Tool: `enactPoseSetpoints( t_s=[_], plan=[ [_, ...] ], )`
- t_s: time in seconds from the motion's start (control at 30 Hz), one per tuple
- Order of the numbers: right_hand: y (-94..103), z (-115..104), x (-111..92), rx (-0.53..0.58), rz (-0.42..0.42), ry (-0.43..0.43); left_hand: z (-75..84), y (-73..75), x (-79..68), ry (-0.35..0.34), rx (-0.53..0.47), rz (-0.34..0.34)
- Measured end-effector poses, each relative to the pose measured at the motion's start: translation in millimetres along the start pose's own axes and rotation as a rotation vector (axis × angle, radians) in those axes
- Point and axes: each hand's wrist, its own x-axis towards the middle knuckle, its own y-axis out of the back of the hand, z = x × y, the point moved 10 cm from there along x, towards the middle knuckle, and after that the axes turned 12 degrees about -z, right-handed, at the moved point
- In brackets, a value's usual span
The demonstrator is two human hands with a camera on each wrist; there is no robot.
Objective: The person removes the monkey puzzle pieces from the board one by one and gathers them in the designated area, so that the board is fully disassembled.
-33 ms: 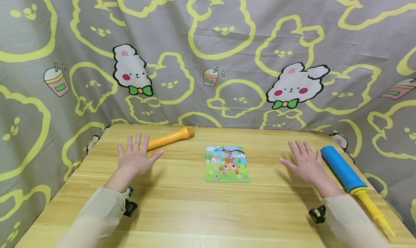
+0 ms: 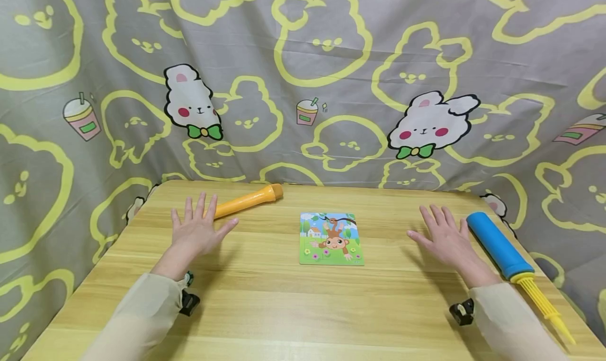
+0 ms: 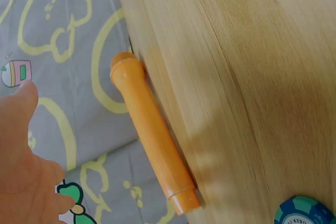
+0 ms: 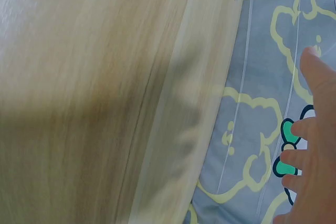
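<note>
My left hand (image 2: 196, 234) is spread palm down with nothing in it, on the left side in the head view. Just past its fingertips lies an orange plastic tube (image 2: 246, 200) with a flared end, its near end partly hidden behind the fingers. In the left wrist view the whole tube (image 3: 152, 135) shows beside the thumb. Over the right side of the table, my right hand (image 2: 445, 240) is spread too and holds nothing. To its right lies a blue hand pump (image 2: 501, 245) with a yellow nozzle. Between the hands is a square picture card (image 2: 331, 240) showing a hanging monkey.
A green and blue poker chip (image 3: 304, 212) lies near my left wrist, mostly hidden by the arm in the head view. The wooden table (image 2: 312, 308) ends at a grey patterned curtain (image 2: 303, 50). Black camera mounts sit on both wrists.
</note>
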Motion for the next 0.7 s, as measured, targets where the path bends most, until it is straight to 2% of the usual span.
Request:
enactPoseSetpoints(
  t_s=[0.7],
  plan=[
    [0.1,-5.7,-2.3,-0.011,-0.008,0.016,1.1,2.0,-2.1,-0.014,0.003,0.009]
  ],
)
